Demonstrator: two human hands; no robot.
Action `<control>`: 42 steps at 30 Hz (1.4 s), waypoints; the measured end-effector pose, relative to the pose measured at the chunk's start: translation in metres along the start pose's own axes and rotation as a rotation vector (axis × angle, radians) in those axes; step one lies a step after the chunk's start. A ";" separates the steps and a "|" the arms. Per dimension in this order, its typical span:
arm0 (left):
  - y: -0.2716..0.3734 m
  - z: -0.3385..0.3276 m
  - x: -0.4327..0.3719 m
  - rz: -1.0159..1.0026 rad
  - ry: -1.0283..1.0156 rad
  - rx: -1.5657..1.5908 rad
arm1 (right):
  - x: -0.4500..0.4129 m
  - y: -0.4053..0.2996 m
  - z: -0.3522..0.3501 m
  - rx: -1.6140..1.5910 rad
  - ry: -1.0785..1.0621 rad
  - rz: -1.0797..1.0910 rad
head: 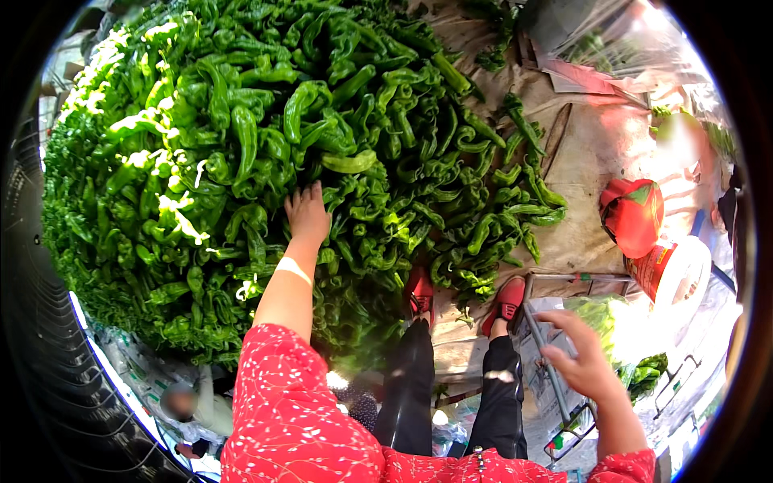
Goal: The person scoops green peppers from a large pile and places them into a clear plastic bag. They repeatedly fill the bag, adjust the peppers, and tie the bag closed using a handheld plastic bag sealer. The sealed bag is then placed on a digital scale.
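A large heap of long green peppers (253, 139) fills the left and middle of the view. My left hand (308, 217) reaches onto the heap, palm down, its fingers slightly apart and their tips among the peppers; no pepper shows in its grip. Just beyond the fingertips lies a paler, yellowish-green pepper (349, 162). My right hand (577, 353) hovers with thumb and fingers spread and nothing between them, above a grey metal frame (546, 362). Inside that frame is a clear plastic bag lining (592, 320), with some green peppers (647, 373) near its right side.
Loose peppers trail onto a pale ground sheet (586, 139). My red shoes (507, 302) stand at the heap's edge, beside the frame. To the right are a red object (634, 214) and a red-and-white bucket (655, 271). Another person (208, 404) is at the lower left.
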State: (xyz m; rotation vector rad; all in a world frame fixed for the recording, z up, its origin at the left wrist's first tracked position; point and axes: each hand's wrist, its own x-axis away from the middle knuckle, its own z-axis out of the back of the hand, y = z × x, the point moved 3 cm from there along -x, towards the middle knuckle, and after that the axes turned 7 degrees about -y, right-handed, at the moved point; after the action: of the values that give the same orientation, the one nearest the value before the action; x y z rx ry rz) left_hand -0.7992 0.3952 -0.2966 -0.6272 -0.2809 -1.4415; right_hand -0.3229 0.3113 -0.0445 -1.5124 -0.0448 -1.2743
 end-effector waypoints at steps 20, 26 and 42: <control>0.027 0.063 -0.107 0.719 -0.130 2.333 | -0.258 -0.023 -0.129 -1.231 0.377 -0.043; 0.024 0.019 -0.125 0.642 0.047 2.454 | -0.193 0.011 -0.137 -1.258 0.382 -0.142; 0.199 0.181 0.260 -0.245 -0.480 1.816 | -0.024 -0.018 -0.096 -1.595 0.228 0.269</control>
State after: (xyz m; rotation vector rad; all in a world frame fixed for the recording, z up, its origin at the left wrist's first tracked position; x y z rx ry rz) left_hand -0.5368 0.2812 -0.0555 0.6172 -1.7879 -0.7029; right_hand -0.4082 0.2627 -0.0663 -2.4562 1.5909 -1.2066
